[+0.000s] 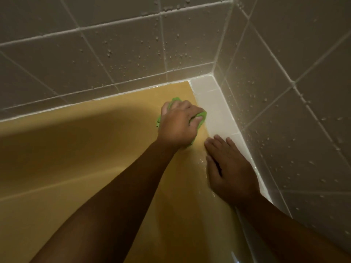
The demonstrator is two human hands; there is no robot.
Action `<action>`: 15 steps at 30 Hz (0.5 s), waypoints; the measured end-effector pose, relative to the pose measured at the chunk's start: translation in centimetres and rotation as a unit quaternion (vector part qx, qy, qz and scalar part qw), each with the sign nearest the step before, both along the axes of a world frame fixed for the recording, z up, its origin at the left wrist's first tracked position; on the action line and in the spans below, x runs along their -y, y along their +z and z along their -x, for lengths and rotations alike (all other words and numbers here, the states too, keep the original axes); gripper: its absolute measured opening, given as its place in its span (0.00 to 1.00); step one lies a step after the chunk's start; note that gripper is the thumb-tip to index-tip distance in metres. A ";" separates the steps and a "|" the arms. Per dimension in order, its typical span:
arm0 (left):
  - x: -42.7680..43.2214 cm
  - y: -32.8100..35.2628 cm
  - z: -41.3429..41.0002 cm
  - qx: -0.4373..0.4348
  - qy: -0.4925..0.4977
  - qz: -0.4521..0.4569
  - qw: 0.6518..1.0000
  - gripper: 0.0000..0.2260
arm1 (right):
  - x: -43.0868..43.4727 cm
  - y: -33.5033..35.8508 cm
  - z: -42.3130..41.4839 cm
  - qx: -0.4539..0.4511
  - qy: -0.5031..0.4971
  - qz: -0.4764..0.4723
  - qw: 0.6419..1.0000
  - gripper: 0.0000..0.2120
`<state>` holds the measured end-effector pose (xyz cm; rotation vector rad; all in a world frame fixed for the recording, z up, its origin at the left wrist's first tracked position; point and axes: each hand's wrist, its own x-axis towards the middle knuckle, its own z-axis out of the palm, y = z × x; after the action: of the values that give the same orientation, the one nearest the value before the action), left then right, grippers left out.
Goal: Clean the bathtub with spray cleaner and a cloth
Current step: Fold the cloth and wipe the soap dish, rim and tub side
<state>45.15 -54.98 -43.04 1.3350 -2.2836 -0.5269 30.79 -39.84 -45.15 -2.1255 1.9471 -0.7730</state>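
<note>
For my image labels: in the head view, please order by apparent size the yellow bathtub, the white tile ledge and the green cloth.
1. yellow bathtub
2. white tile ledge
3. green cloth, mostly hidden under the left hand, so its full size is unsure.

Setting: bathroom, seen at the corner of a tub alcove.

Evidence:
- A mustard-yellow bathtub (pixel 66 168) with a glossy finish fills the lower left.
- 2 walls (pixel 123 35) of square grey-brown tiles with white grout meet in a corner at upper right.
- A white sealant line (pixel 121 94) runs where the tub rim meets the far wall.
- A narrow ledge of white tiles (pixel 216 111) lies at the tub's end, against the right wall.
- Water droplets (pixel 109 53) bead on both walls.
</note>
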 end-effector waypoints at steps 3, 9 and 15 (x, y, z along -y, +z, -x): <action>-5.5 -0.6 -1.3 -0.014 -0.083 0.013 0.996 0.10 | -2.5 0.1 0.1 -0.046 -0.025 -0.011 0.999 0.23; -5.2 0.1 -1.2 -0.001 -0.078 -0.024 0.997 0.14 | -9.3 0.8 0.1 -0.162 -0.031 -0.102 0.981 0.28; -16.2 -1.0 -1.5 -0.021 -0.157 -0.011 0.987 0.11 | -15.2 1.1 -0.4 -0.164 -0.051 -0.124 0.977 0.29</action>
<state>46.64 -38.80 -44.02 0.9655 -2.4726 -0.6767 31.22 -24.61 -44.03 -2.1183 2.1904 -0.1803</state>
